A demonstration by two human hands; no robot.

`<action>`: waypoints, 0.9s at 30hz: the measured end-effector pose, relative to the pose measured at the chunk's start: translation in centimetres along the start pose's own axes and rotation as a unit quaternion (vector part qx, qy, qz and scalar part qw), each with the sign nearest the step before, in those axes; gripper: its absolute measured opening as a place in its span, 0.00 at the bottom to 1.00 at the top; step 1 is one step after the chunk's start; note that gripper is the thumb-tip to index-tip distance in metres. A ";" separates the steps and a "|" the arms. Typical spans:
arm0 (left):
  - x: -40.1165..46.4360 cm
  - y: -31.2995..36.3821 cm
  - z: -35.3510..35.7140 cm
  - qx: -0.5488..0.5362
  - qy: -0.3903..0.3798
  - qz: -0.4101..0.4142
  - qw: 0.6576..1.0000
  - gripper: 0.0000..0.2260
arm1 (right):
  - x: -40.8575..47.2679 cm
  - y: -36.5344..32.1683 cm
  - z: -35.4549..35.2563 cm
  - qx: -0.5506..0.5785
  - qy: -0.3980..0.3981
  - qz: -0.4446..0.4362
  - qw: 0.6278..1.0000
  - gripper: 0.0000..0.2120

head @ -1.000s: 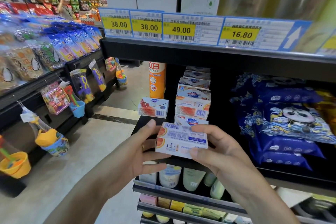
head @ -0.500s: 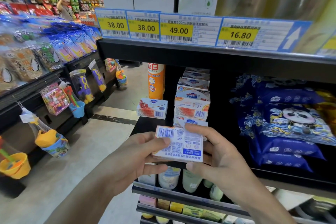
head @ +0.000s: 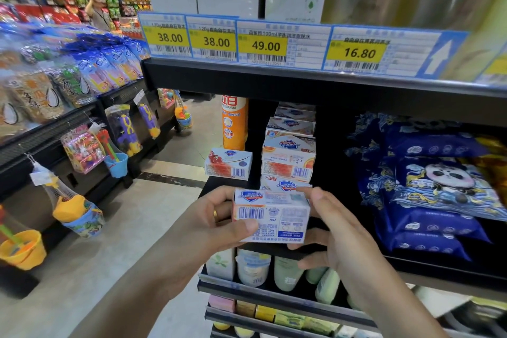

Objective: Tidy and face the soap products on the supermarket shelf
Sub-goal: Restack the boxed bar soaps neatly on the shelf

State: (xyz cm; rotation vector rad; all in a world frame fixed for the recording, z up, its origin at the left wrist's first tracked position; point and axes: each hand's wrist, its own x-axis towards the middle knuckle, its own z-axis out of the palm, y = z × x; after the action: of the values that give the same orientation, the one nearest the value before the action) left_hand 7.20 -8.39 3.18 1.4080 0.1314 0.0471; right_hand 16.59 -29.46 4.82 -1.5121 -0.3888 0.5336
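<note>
White and orange cardboard fills the head view: a Safeguard soap box (head: 270, 215) is held in front of the shelf's (head: 439, 263) front edge, barcode side toward the camera. The left hand (head: 211, 223) grips its left end, thumb across the printed face; the right hand (head: 333, 230) pinches its right end, fingers curled beneath. Behind it, near the shelf's left end, a stack of soap boxes (head: 289, 156) stands unevenly, some logos inverted. A strawberry-print soap box (head: 229, 163) sits apart at the left corner, angled. Facing looks barely begun: the held box needs placing, the stack squaring, the stray aligning.
</note>
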 end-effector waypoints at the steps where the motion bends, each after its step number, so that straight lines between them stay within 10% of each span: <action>1: 0.0 -0.1 0.0 0.005 0.000 0.004 1.000 0.18 | 0.0 -0.2 0.2 0.009 0.008 0.008 1.000 0.27; 18: -0.2 -0.6 -0.2 0.029 0.017 0.044 0.998 0.21 | 0.3 -0.9 0.9 0.143 -0.053 0.103 0.983 0.23; 27: -0.7 -0.6 -0.7 0.023 0.028 -0.028 0.999 0.41 | 0.6 0.0 0.2 0.149 -0.064 0.039 0.986 0.15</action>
State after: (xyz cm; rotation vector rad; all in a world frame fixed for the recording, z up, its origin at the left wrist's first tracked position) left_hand 6.38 -7.86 2.49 1.4491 0.2201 0.0373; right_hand 16.93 -28.97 4.77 -1.2125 -0.3332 0.7211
